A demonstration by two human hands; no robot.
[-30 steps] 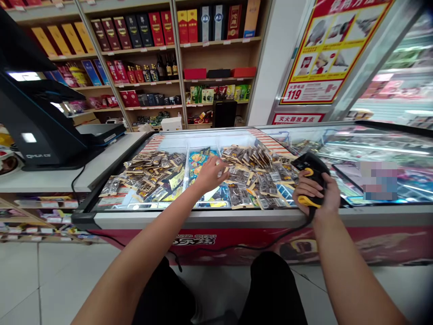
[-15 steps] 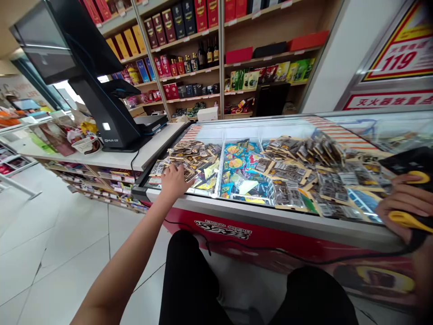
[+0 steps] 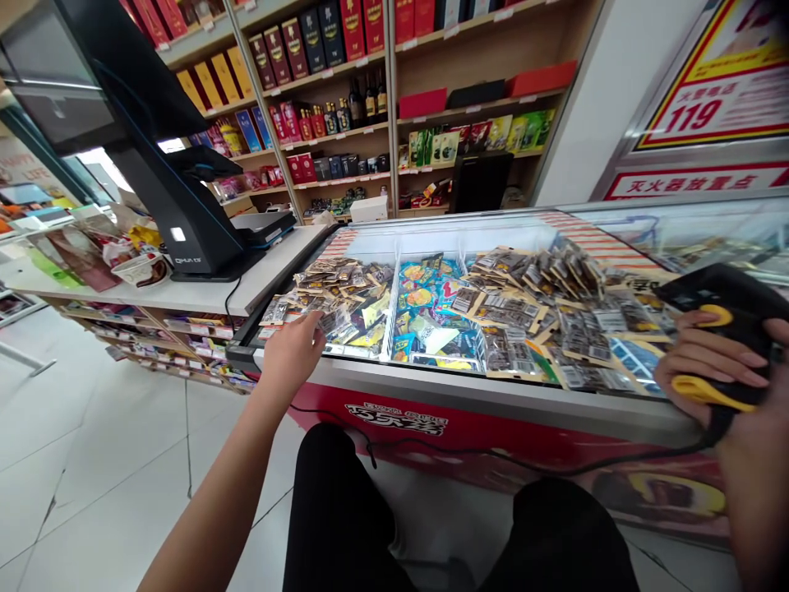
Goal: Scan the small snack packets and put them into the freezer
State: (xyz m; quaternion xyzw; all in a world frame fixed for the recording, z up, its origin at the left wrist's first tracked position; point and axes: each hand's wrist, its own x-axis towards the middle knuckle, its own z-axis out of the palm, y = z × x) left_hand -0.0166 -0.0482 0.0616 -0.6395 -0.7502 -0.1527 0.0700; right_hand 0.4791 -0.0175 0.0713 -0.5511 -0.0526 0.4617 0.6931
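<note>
My left hand (image 3: pixel 291 352) rests at the front left edge of the chest freezer (image 3: pixel 493 376), by a pile of small snack packets (image 3: pixel 339 284). Its fingers reach forward, loosely bent with the thumb apart; I see nothing held in them, though the fingertips are partly hidden. On the right, my right hand (image 3: pixel 708 362) is wrapped around the handle of a black and yellow barcode scanner (image 3: pixel 727 296), above the freezer's front rim. A black cable (image 3: pixel 523 459) runs from the scanner across the freezer's red front. Brown packets (image 3: pixel 573 321) lie spread near the scanner.
Blue packets (image 3: pixel 431 300) fill a white wire basket in the middle. On the left, a counter (image 3: pixel 259 271) carries a black checkout terminal (image 3: pixel 191 214) and a white bowl (image 3: pixel 143 269). Shelves (image 3: pixel 333 74) with boxes and bottles stand behind. My knees are close to the freezer's front.
My left hand has drawn back slightly from the packets, its fingers less spread. My right hand has brought the scanner further into view. The camera view has shifted a little.
</note>
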